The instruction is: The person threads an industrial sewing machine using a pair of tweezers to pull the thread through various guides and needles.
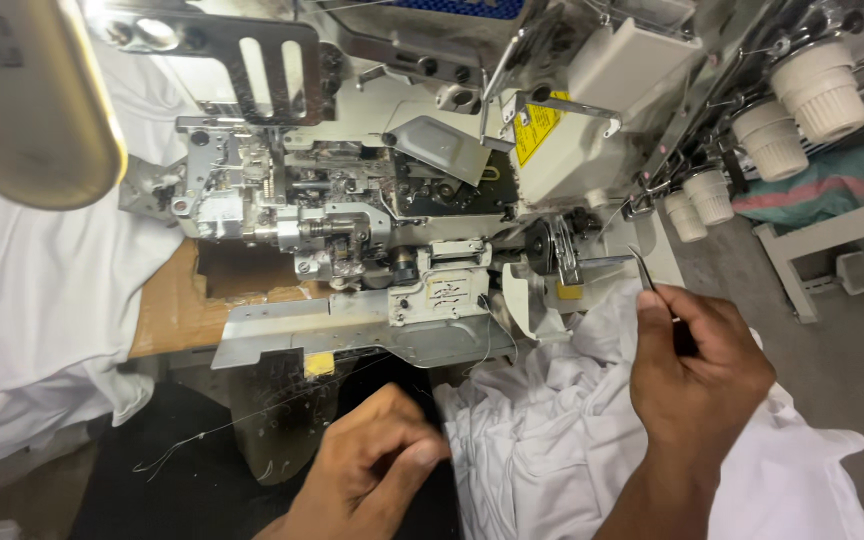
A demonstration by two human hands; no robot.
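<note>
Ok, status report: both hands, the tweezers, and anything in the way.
Right hand grips tweezers, tips near the sewing machine. Left hand low, pinched, hold unclear. White fabric bunched between them.

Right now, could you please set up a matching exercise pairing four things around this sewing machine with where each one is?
Things:
1. tweezers
2. thread cones
3. cardboard
4. yellow label

Places:
A. upper right, in a row
B. under the machine's left side
C. in the right hand, tip towards the machine
D. on the machine's white housing

Pairs: 1-C, 2-A, 3-B, 4-D

The left hand is curled beside the white fabric.
</note>
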